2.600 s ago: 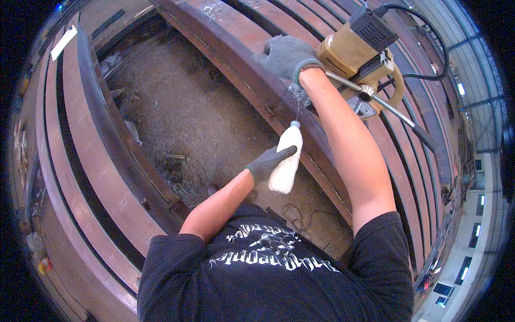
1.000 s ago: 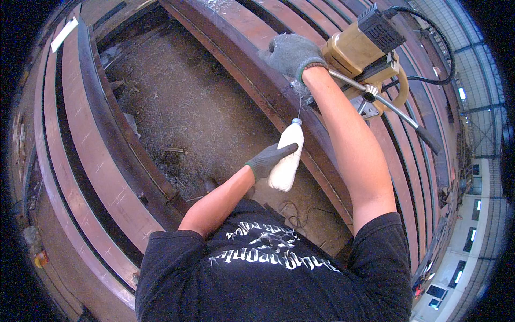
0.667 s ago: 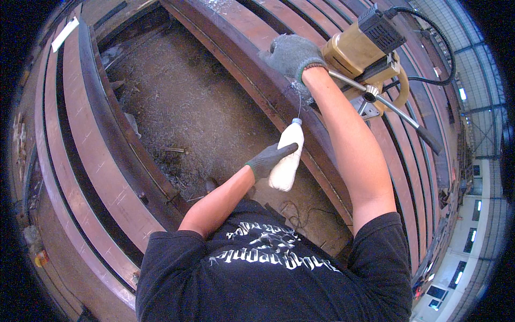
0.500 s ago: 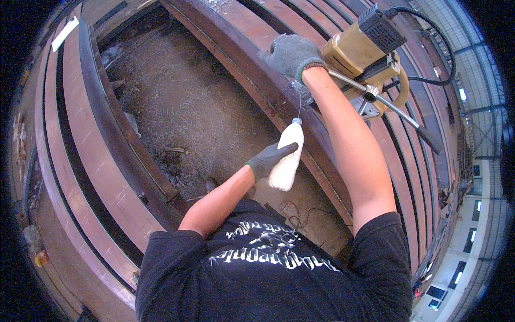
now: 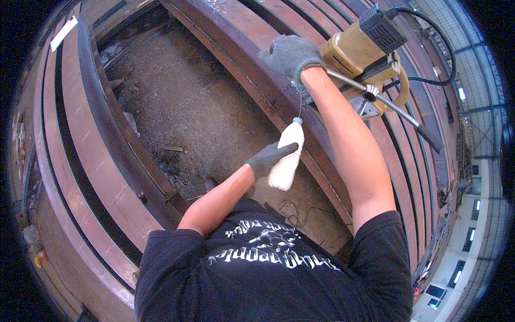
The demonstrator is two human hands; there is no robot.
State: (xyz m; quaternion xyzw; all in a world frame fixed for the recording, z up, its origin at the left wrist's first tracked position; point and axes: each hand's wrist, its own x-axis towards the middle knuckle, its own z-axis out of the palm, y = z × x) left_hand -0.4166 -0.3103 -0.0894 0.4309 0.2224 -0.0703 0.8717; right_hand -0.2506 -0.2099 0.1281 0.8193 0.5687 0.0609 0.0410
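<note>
head: left hand (image 5: 265,162) wrapped round white bottle (image 5: 286,165), centre, near right-side beams | right hand (image 5: 292,56) beside tan drill (image 5: 351,51), can't tell its hold | brown steel beams (image 5: 88,107) left and right, dirty floor (image 5: 177,96) between | pale windowed wall (image 5: 482,185) right

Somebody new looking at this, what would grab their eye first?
Probably the bright white bottle near the middle of the view, gripped in the gloved left hand with its cap pointing away from the person. Next, the tan drill at the upper right, with the gloved right hand just left of it. Long reddish-brown beams curve along both sides.
</note>
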